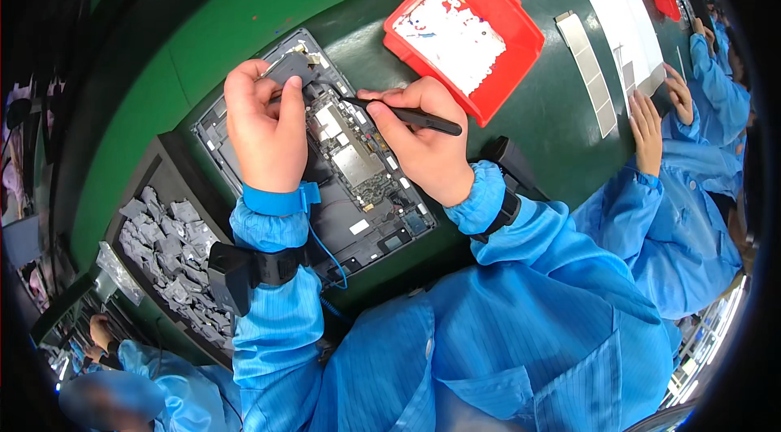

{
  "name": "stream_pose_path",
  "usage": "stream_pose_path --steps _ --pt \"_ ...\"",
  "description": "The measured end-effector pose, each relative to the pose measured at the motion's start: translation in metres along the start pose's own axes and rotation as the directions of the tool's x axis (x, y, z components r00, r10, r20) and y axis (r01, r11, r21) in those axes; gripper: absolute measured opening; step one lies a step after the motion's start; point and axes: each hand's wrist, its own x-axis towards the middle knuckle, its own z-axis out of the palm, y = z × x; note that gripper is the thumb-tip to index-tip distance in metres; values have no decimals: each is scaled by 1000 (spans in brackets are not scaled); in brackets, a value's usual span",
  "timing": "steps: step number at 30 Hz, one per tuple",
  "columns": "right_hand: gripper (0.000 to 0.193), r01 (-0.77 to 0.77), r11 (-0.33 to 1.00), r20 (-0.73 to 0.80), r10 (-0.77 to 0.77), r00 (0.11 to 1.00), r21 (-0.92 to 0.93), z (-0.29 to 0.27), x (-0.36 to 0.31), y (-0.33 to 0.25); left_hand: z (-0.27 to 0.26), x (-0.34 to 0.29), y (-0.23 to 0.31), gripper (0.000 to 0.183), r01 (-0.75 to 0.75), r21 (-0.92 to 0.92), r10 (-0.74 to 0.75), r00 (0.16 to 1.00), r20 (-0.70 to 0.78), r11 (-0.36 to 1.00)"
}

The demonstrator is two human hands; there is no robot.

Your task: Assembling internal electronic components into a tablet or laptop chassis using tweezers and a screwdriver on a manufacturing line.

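An opened tablet housing (325,224) lies slantwise in front of me, with a green-black circuit board (358,163) and silver shields exposed inside it. My right hand (427,143) grips black tweezers (419,119), whose tip reaches the upper part of the board. Over the housing's upper left, my left hand (268,131) has its fingers curled and thumb bent beside a dark grey piece; whatever lies between those fingers is hidden. A blue wrist strap (277,201) with a thin cord circles my left wrist.
A red bin (512,33) of small white pieces stands beyond my right hand. At left, a dark tray (163,159) holds many crumpled grey pieces (175,245). Farther right lie a strip of pale rectangles (587,74) and white sheets (622,21), near a co-worker's hands (647,131).
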Motion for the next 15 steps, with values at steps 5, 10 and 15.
stream_pose_path --steps 5,10,15 --pt "11 -13 1000 -6 13 1000 3 1 0 1 1 -1 5 28 21 -8 -21 1000 8 1000" --pt "11 -18 1000 -7 18 1000 15 0 0 4 2 -1 3 29 27 -63 -28 1000 1 998" --pt "11 14 1000 -2 -14 1000 -6 -1 0 4 2 -1 2 30 24 -11 -24 1000 -14 1000"
